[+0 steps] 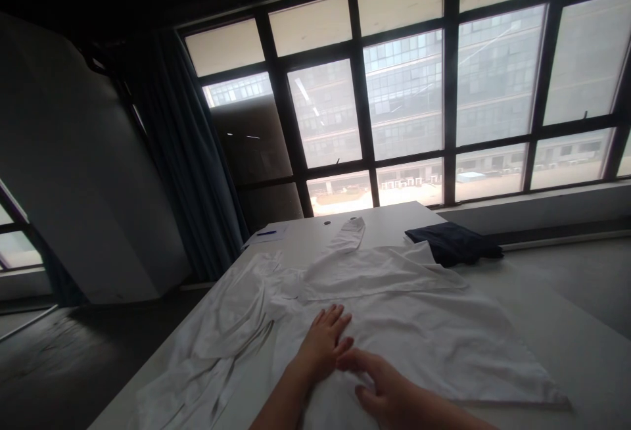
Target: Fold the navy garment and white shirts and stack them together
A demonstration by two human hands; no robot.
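**Both hands flat on a white shirt spread over the desk**

I am watching the left hand (323,344) pressing palm-down on the white shirt (394,311), its fingers (335,317) lying straight and close together, clamped on nothing. The right hand (389,387) is resting just beside it, fingertips touching the left hand's edge, fingers loosely extended and slightly apart, also flat on the cloth rather than pinching it.

The shirt is lying across the middle of the white desk (566,325), reaching from near the front edge back towards the window. I am judging it to be thin, light and limp: it is wrinkling in soft ridges on the left and draping flat on the right, so it will slide easily over the smooth top and will not hold a shape. A hem, a shoulder seam or the cuff (351,233) pointing away from me looks like the firmest place to pinch; the open middle would only bunch up.

Further out, a dark folded garment (453,242) is sitting at the far right of the desk, touching the shirt's edge, and a sheet of paper with a pen (266,233) is lying at the far left corner. A dark curtain (197,180) is hanging beside the window (409,95).

The right hand's wrist is running out of the bottom of the view. The shirt's crumpled left side is in shadow, so I cannot tell sleeve from body there, nor whether the front is buttoned.
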